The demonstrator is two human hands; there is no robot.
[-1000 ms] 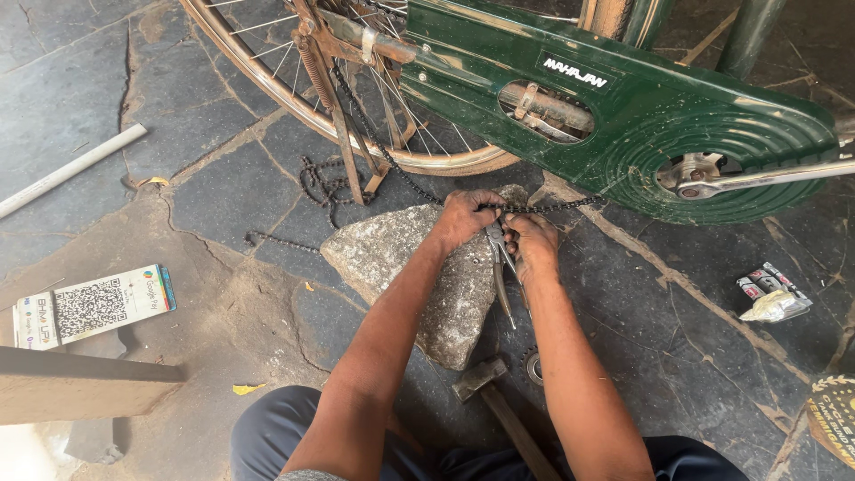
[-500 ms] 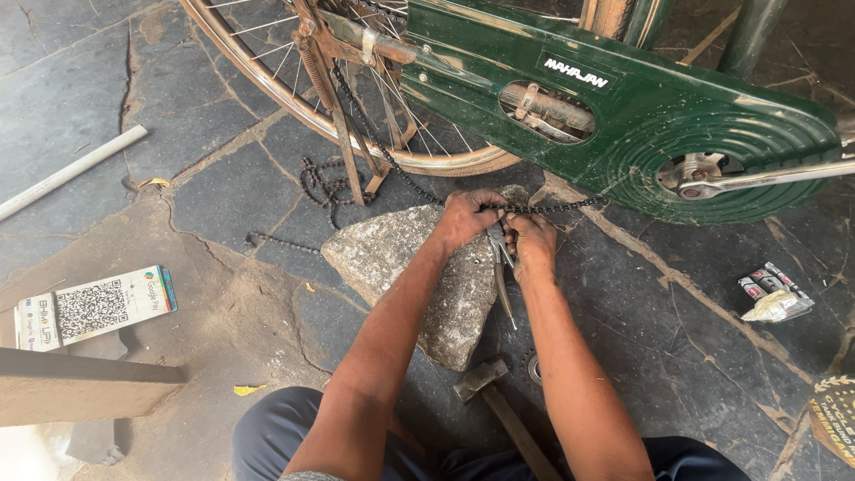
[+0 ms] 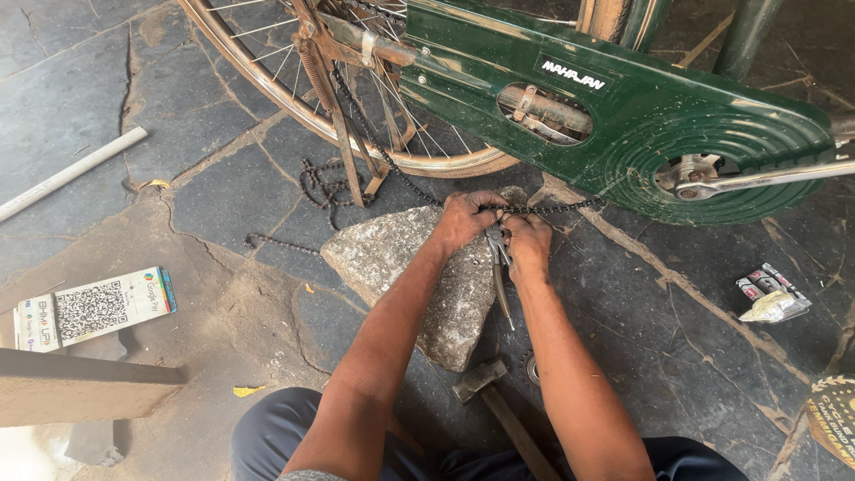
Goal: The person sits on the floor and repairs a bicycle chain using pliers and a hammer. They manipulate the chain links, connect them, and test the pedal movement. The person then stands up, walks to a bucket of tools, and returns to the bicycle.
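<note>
gripping chain (image 3: pixel 543 210) w/ left hand (image 3: pixel 465 219), right hand (image 3: pixel 527 246) close

dark green ribbed chain cover (image 3: pixel 677 125), grey speckled rock (image 3: pixel 401 258), black chain (image 3: pixel 543 209), grey cracked stone floor (image 3: pixel 214 187)

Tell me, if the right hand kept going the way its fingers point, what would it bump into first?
The right hand points up toward the bicycle. It already touches the chain; beyond that it would likely meet the green chain cover, though depth is hard to judge.
</note>
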